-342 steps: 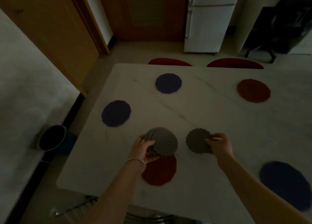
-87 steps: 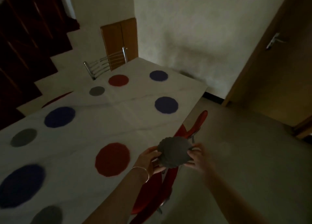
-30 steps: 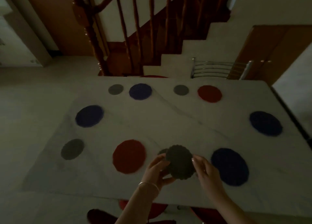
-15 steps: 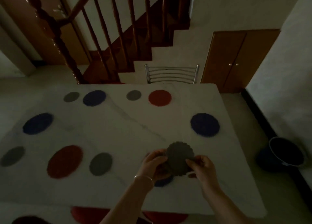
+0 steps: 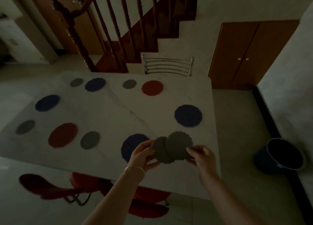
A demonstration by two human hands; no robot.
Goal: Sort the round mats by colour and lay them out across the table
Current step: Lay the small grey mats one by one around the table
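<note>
Above the near right part of the white table (image 5: pixel 118 114), my left hand (image 5: pixel 143 154) grips a small grey scalloped mat (image 5: pixel 160 150). My right hand (image 5: pixel 202 155) pinches a second grey mat (image 5: pixel 179 145) that overlaps the first. A blue mat (image 5: pixel 131 146) lies partly hidden beneath my left hand. Spread over the table are further blue mats (image 5: pixel 188 115) (image 5: pixel 47 102) (image 5: pixel 95 84), red mats (image 5: pixel 63 134) (image 5: pixel 152 88) and several small grey mats (image 5: pixel 90 139) (image 5: pixel 25 126) (image 5: pixel 129 84) (image 5: pixel 76 82).
A metal chair back (image 5: pixel 167 66) stands at the table's far edge, red chairs (image 5: pixel 50 187) at the near edge. A dark bucket (image 5: pixel 282 155) sits on the floor to the right. A wooden staircase (image 5: pixel 118 30) and a cabinet (image 5: pixel 245 55) are behind.
The two grey mats held as one stack half a second ago are now fanned apart, the right hand drawing the top one rightward. The view has shifted slightly left.
</note>
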